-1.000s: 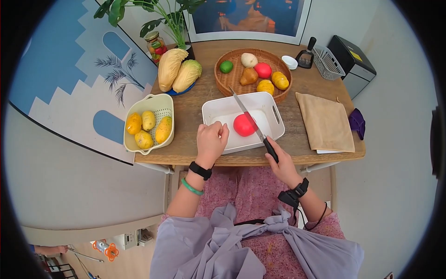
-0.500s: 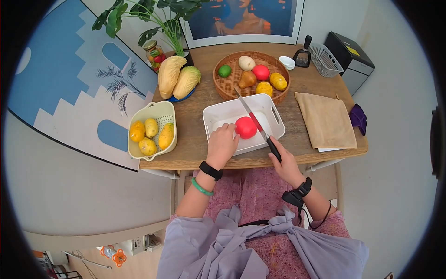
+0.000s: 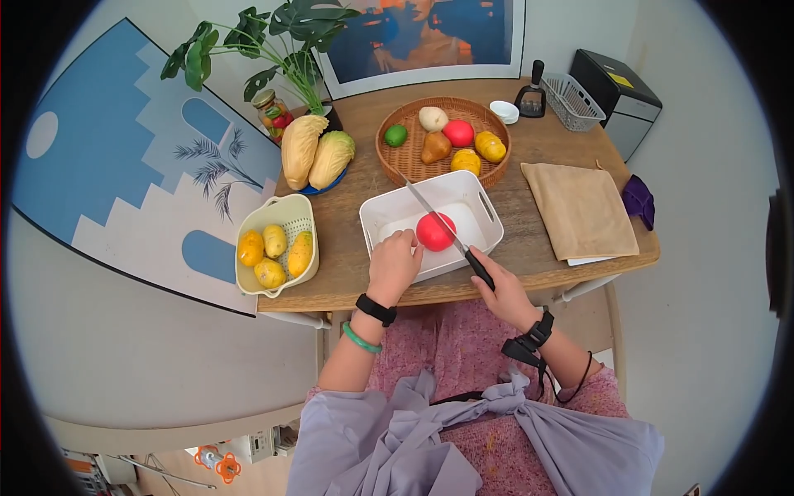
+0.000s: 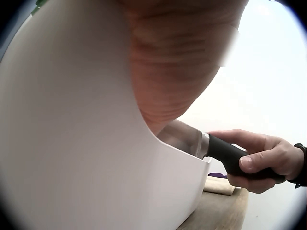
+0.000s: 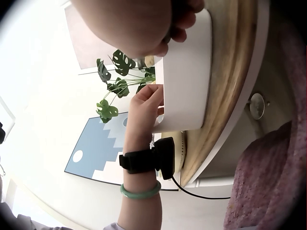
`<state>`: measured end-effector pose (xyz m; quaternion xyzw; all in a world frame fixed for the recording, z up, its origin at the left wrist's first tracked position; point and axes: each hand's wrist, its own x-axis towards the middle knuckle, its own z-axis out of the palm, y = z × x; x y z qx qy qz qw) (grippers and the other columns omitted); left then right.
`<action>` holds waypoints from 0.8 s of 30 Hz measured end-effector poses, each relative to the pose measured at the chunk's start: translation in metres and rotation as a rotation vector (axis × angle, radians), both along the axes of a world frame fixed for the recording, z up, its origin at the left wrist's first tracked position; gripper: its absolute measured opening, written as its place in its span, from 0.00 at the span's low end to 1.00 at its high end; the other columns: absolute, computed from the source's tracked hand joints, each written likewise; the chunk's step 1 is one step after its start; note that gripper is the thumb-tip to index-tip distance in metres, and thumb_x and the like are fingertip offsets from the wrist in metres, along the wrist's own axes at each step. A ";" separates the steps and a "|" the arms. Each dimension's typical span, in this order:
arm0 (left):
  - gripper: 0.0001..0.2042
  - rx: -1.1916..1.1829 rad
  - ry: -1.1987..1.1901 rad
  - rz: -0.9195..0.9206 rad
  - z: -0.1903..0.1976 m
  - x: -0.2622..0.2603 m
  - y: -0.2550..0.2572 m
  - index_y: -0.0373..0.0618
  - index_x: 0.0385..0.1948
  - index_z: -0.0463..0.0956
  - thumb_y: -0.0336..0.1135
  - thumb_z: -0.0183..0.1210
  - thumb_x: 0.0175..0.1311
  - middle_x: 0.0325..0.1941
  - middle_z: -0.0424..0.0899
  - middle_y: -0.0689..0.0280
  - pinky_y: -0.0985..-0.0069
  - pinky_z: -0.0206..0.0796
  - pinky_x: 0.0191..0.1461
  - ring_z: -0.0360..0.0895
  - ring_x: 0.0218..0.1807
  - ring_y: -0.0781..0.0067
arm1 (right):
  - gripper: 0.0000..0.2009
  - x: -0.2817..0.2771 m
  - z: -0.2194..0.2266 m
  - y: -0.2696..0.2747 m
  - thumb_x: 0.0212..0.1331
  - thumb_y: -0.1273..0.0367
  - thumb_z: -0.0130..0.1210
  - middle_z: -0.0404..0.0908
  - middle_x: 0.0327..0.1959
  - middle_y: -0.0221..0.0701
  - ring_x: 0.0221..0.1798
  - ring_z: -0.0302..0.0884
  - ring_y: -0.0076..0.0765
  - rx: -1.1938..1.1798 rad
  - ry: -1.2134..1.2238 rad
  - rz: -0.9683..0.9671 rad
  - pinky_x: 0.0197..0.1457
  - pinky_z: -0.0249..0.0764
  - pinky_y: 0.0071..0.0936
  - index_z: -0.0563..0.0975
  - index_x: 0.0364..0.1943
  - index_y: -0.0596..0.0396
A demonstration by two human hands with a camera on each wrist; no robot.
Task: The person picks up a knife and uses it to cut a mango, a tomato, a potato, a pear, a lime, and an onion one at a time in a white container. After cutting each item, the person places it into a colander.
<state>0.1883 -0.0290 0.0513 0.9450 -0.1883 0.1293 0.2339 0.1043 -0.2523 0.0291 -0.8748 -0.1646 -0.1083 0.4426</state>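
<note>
A round red fruit [image 3: 432, 234], tomato-like, sits in a white bin [image 3: 383, 207] near the table's front edge. Bent fingers of my left hand [image 3: 395, 266] hold it by its left side, inside the bin. My right hand [image 3: 506, 296] grips the black handle of a kitchen knife [image 3: 480, 269]. Its blade slants away to the upper left and lies across the fruit's right part in the head view. In the left wrist view, the right hand [image 4: 261, 160] is wrapped round the handle just outside the bin rim, while the bin wall hides the fruit.
Behind the bin stands a wicker basket [image 3: 385, 159] of produce. On the left are a cream colander [image 3: 308, 217] of yellow fruit and two cabbages [image 3: 318, 157]. To the right lie a folded tan cloth [image 3: 579, 211] and a purple cloth [image 3: 638, 202].
My left hand has moved right and into the bin, from beside the fruit to against it. The knife's blade has shifted slightly and stays across the fruit. The head view has tilted a little.
</note>
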 end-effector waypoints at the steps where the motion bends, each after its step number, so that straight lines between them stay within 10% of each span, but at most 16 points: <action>1: 0.07 0.005 -0.006 -0.001 0.001 0.001 0.000 0.44 0.26 0.73 0.35 0.61 0.56 0.28 0.79 0.58 0.61 0.71 0.36 0.79 0.31 0.53 | 0.27 0.001 0.000 0.000 0.63 0.71 0.52 0.76 0.50 0.51 0.50 0.76 0.59 0.005 -0.006 -0.001 0.50 0.73 0.41 0.61 0.68 0.46; 18: 0.28 0.325 0.137 -0.336 0.012 0.048 -0.029 0.47 0.55 0.70 0.29 0.66 0.47 0.54 0.74 0.56 0.62 0.71 0.54 0.75 0.53 0.52 | 0.28 -0.008 -0.014 -0.012 0.64 0.72 0.51 0.74 0.56 0.51 0.56 0.74 0.57 0.230 0.023 -0.059 0.57 0.71 0.36 0.60 0.68 0.51; 24: 0.24 0.464 0.289 -0.065 0.041 0.033 -0.041 0.46 0.48 0.72 0.44 0.67 0.49 0.48 0.76 0.52 0.59 0.73 0.45 0.80 0.43 0.54 | 0.27 -0.008 -0.016 -0.011 0.64 0.71 0.51 0.74 0.56 0.51 0.56 0.74 0.57 0.268 0.028 -0.067 0.56 0.71 0.36 0.60 0.68 0.51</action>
